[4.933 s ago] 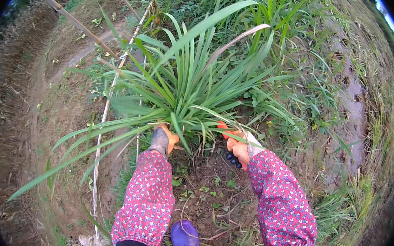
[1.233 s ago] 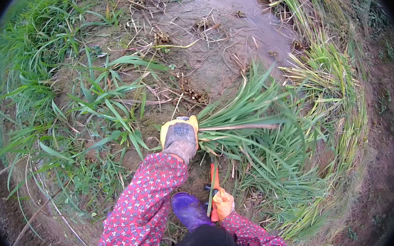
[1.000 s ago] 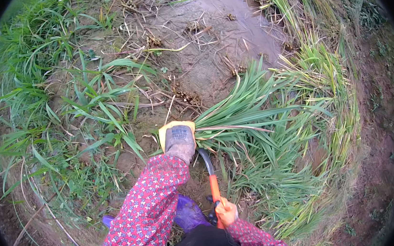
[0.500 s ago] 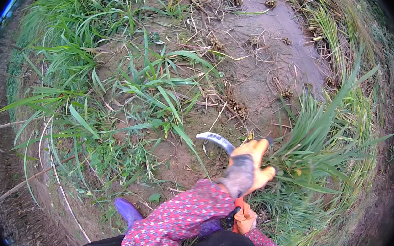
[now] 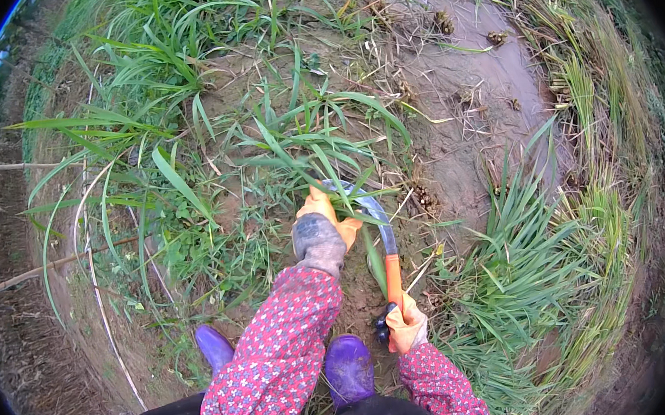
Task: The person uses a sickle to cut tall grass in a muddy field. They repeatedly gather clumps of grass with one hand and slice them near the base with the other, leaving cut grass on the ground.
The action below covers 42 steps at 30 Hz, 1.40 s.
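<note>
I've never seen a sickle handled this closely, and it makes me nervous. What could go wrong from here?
The sickle's curved blade sits close to the gloved left grip, so a slip might cut it. Grass leaves partly cover the blade, so its edge may be hard to see. The purple boots stand on the body's side, so an overshooting pull could reach one.

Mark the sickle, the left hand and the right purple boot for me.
Sickle (image 5: 393,274), head view: on its orange handle.
Left hand (image 5: 319,218), head view: on the glove's back.
Right purple boot (image 5: 349,368), head view: on its foot.
</note>
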Each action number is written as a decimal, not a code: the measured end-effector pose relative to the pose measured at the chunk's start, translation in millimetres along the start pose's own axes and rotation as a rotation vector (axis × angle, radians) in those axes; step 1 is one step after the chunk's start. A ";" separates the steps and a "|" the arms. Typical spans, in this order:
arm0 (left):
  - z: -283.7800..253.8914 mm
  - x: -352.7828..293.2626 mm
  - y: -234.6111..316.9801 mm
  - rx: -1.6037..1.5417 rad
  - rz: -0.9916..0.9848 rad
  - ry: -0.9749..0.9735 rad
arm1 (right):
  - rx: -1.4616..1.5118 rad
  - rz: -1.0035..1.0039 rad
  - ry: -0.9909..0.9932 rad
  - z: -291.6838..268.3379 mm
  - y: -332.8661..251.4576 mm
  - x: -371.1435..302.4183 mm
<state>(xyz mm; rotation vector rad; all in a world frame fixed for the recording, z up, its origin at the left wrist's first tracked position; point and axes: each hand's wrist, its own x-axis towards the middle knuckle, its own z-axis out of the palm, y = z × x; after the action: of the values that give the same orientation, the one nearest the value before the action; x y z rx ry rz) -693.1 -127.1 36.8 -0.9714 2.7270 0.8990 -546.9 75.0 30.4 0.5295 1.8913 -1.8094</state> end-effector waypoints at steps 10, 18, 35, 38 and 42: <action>-19.0 -2.4 -28.6 0.032 0.129 -0.089 | -0.067 0.053 -0.094 -53.8 40.0 -63.0; 45.9 -164.4 -132.7 -1.107 -0.303 -0.048 | -0.148 0.052 0.032 9.1 -25.9 -23.3; 6.4 -139.0 -163.3 -1.704 -0.547 0.254 | -0.206 0.138 -0.190 41.5 -23.1 -34.1; 6.1 -144.6 -167.4 -1.528 -0.513 0.243 | -0.126 -0.016 -0.245 13.4 -8.9 -44.6; -22.7 -133.1 -151.9 -1.116 -0.535 0.283 | -0.047 0.058 -0.112 19.2 -6.7 -22.8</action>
<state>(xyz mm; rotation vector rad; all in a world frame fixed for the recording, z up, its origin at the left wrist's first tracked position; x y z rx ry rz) -493.8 -161.9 18.4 -1.9393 1.7510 2.2946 -530.8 56.4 48.6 0.4517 1.8202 -1.7166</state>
